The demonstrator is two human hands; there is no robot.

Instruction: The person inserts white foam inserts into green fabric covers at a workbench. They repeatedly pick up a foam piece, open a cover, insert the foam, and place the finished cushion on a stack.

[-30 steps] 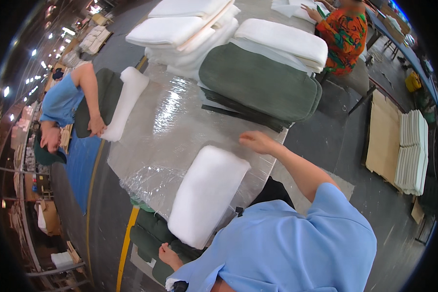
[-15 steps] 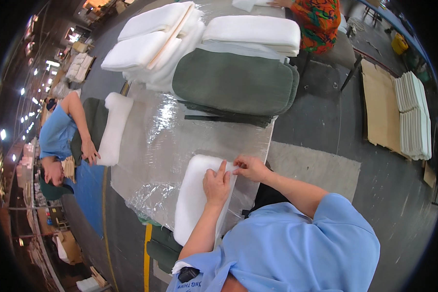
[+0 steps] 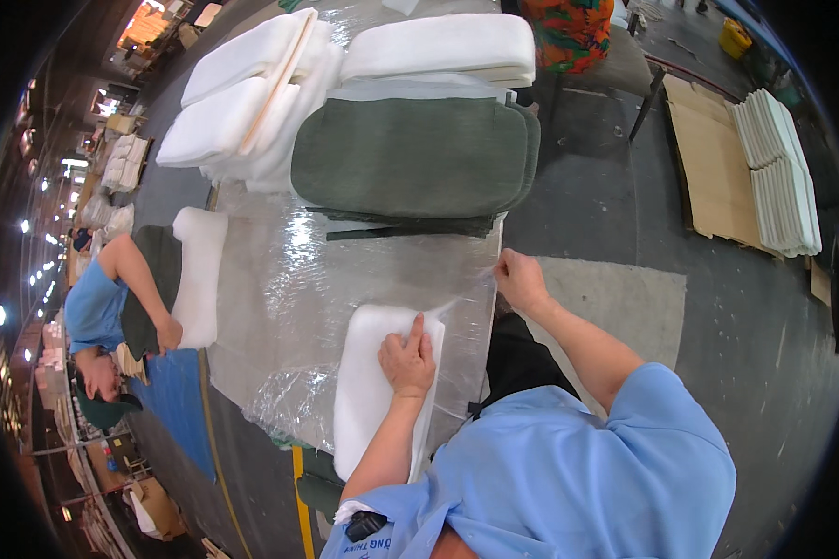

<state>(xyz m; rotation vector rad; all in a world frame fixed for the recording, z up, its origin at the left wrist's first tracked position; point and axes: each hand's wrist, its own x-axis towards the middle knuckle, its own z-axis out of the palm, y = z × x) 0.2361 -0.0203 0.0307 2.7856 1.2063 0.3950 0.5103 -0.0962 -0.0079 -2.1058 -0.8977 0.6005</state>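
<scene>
Film-covered bench (image 3: 345, 270) supports a white pad (image 3: 364, 382); left hand (image 3: 406, 361) rests on it, fingers partly spread, index extended; right hand (image 3: 522, 281), farther right at the bench edge, pinches a thin white wisp (image 3: 448, 306) leading from the pad's corner; dark green stack (image 3: 410, 154) lies ahead of both hands.

Left hand (image 3: 407, 363) on white pad (image 3: 362, 396)

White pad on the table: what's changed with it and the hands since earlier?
The left hand came up from the near left side onto the white pad. The right hand went to the pad's far right corner, then away to the right; a thin white wisp now stretches from that corner toward it. The dark green pieces stayed stacked.
</scene>
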